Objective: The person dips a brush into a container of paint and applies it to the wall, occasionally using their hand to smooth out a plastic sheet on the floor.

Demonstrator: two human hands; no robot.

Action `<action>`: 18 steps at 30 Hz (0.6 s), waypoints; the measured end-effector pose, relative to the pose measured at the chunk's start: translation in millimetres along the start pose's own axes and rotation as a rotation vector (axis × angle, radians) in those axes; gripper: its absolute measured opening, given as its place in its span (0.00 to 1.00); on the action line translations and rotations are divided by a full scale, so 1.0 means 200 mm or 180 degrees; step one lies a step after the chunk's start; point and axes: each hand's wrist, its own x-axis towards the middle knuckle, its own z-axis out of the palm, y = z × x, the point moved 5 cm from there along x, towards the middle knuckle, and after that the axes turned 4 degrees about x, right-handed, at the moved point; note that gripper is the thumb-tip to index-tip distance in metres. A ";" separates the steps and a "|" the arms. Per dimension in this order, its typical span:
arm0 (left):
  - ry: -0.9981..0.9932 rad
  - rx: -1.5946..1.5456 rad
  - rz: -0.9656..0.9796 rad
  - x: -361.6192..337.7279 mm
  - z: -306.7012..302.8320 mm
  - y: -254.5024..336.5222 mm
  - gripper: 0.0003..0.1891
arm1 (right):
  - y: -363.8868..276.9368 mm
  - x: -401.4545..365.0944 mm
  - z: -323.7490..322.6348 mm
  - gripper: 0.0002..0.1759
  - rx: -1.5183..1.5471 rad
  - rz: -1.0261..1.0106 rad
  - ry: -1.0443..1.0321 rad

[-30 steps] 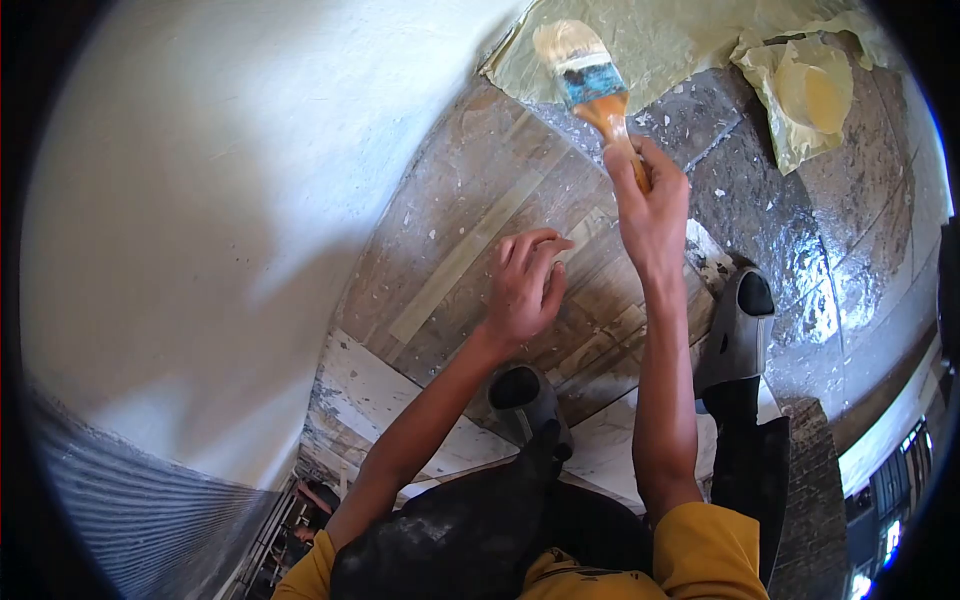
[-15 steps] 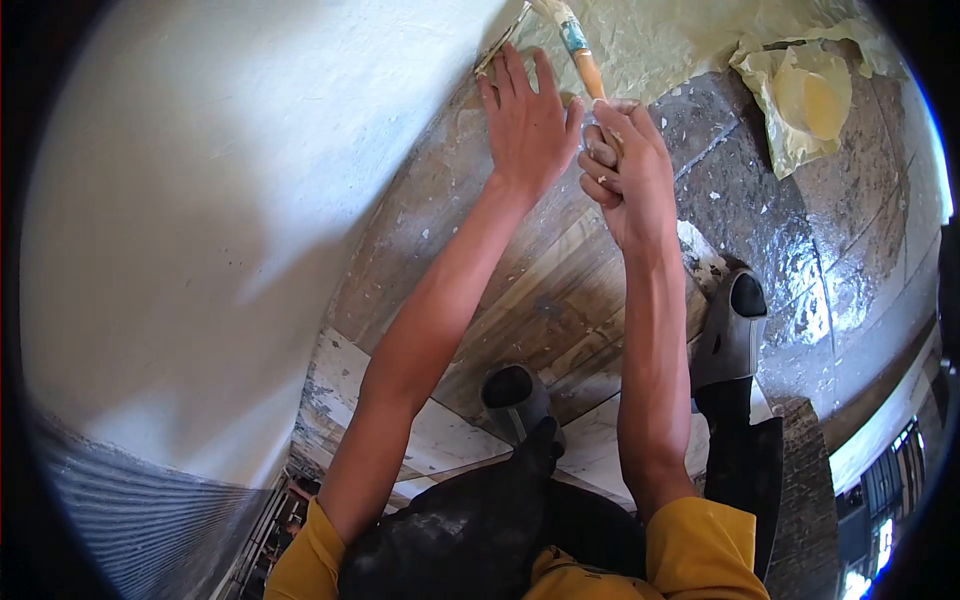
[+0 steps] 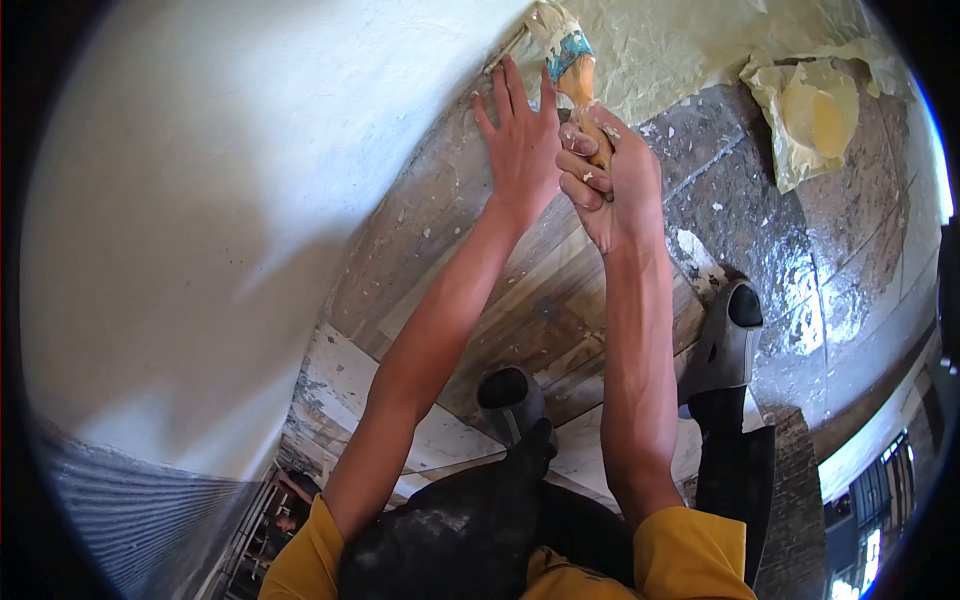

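Observation:
My right hand (image 3: 610,175) is wrapped round the wooden handle of a paintbrush (image 3: 572,62). The brush has a blue-green band, and its paint-caked bristles point up beside the foot of the white wall (image 3: 200,150). To the left, my left hand (image 3: 522,150) lies with spread fingers at the base of the wall, palm down. Its fingertips are near a narrow strip (image 3: 508,50) along the wall's bottom edge. Pale, wrinkled sheeting (image 3: 660,50) covers the floor beyond both hands.
A round, pale yellow container (image 3: 820,118) sits on crumpled sheeting at the upper right. Paint-flecked tiles (image 3: 720,190) cover the floor, wet and shiny at the right. Two grey shoes (image 3: 728,345) are below my hands. Part of another person (image 3: 285,522) shows at the lower left.
The brush has turned, so its broad face and more of its bristles show. My right hand has moved slightly left and down, closer to my left hand, whose fingers are spread wider.

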 end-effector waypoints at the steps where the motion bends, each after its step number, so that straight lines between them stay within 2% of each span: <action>1: 0.0024 -0.0100 0.0037 -0.01 0.00 0.00 0.41 | 0.00 0.00 0.01 0.09 0.0033 0.0041 -0.0054; 3: 0.0081 -0.0210 0.0066 -0.02 0.00 0.00 0.43 | 0.02 0.02 0.02 0.09 0.0028 0.0061 -0.0045; 6: 0.0094 -0.0357 0.0082 -0.04 0.01 -0.01 0.39 | 0.04 0.05 0.01 0.09 0.0060 0.0154 -0.0050; 8: 0.0180 -0.0343 0.0117 -0.03 0.04 -0.02 0.48 | 0.06 0.07 0.01 0.10 0.0106 0.0328 -0.0080; 9: 0.0200 -0.0335 0.0106 -0.04 0.03 -0.02 0.48 | 0.06 0.08 0.01 0.10 0.0092 0.0333 -0.0100; 12: 0.0051 -0.0629 0.0114 -0.06 0.02 -0.03 0.44 | 0.08 0.11 0.00 0.10 0.0003 0.0536 0.0004; 14: 0.0160 0.0055 0.0207 -0.08 0.06 -0.01 0.39 | 0.10 0.12 0.00 0.10 0.0301 0.0644 -0.0121; 15: 0.0184 0.0061 0.0207 -0.08 0.04 -0.02 0.39 | 0.09 0.12 0.00 0.10 0.0290 0.0637 -0.0142; 18: 0.0099 -0.0348 0.0303 -0.17 -0.03 0.03 0.35 | 0.08 0.12 -0.03 0.10 0.0409 0.0718 -0.0310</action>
